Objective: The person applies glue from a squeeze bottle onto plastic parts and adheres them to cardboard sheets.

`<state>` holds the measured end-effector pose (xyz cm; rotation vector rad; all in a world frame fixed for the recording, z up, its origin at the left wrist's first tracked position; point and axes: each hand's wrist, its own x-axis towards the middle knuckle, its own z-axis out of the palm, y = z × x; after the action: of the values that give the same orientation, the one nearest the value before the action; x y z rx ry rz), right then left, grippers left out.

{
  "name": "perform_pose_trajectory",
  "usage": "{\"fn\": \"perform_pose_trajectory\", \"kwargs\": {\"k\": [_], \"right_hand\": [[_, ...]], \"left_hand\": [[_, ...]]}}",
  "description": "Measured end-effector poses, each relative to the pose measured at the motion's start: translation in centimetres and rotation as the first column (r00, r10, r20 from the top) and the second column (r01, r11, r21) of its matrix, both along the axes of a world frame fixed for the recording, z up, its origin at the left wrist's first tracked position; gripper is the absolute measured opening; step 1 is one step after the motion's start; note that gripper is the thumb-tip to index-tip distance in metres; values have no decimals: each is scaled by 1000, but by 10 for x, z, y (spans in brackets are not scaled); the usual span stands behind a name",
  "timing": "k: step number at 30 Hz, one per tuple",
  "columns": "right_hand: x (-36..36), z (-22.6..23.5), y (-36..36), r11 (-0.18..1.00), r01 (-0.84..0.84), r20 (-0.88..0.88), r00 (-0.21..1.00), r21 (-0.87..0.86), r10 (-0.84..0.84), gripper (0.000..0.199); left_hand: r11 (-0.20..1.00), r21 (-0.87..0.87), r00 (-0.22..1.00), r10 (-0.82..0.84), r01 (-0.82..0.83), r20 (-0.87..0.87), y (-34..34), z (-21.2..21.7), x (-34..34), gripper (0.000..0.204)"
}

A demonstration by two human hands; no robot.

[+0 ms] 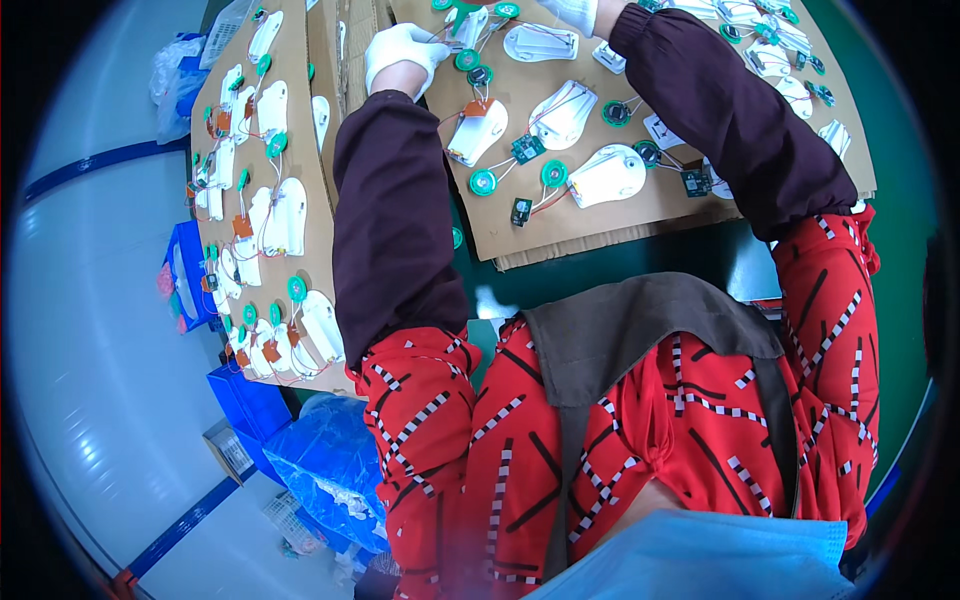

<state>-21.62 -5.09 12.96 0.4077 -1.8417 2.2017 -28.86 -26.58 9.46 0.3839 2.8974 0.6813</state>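
My left hand, in a white glove, is at the far edge of the middle cardboard sheet. Its fingers are drawn together beside a white plastic part with thin wires; what they grip is too small to make out. My right hand, also gloved, reaches in at the top edge, its fingers mostly cut off. Between and below the hands lie white oval plastic housings wired to green round discs and small green circuit boards. One housing nearby carries an orange piece.
On the left, another cardboard sheet holds rows of similar wired housings. Blue bins and a blue plastic bag stand below its near end. The green tabletop shows along the near edge, close to my body.
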Motion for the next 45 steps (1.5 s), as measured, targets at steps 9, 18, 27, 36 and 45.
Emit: {"fn": "perform_pose_trajectory", "kwargs": {"k": [9,18,27,36,45], "right_hand": [[-9,-8,-9,996,5,-70,998,86,1,59],[-10,-11,-7,997,-46,-93,995,-58,40,59],[-7,-13,6,999,-43,-18,999,3,43,51],[-5,-13,15,998,-26,8,1000,51,25,50],[-8,-8,-8,997,-40,-50,998,-71,36,53]], "left_hand": [[998,45,998,50,-52,46,-6,-5,0,22],[998,-49,986,38,-47,-163,2,-3,18,20],[998,-36,982,40,-47,-187,-3,-7,19,22],[995,-79,987,54,-67,-152,2,2,26,16],[995,-75,986,54,-66,-158,-1,2,29,18]]}}
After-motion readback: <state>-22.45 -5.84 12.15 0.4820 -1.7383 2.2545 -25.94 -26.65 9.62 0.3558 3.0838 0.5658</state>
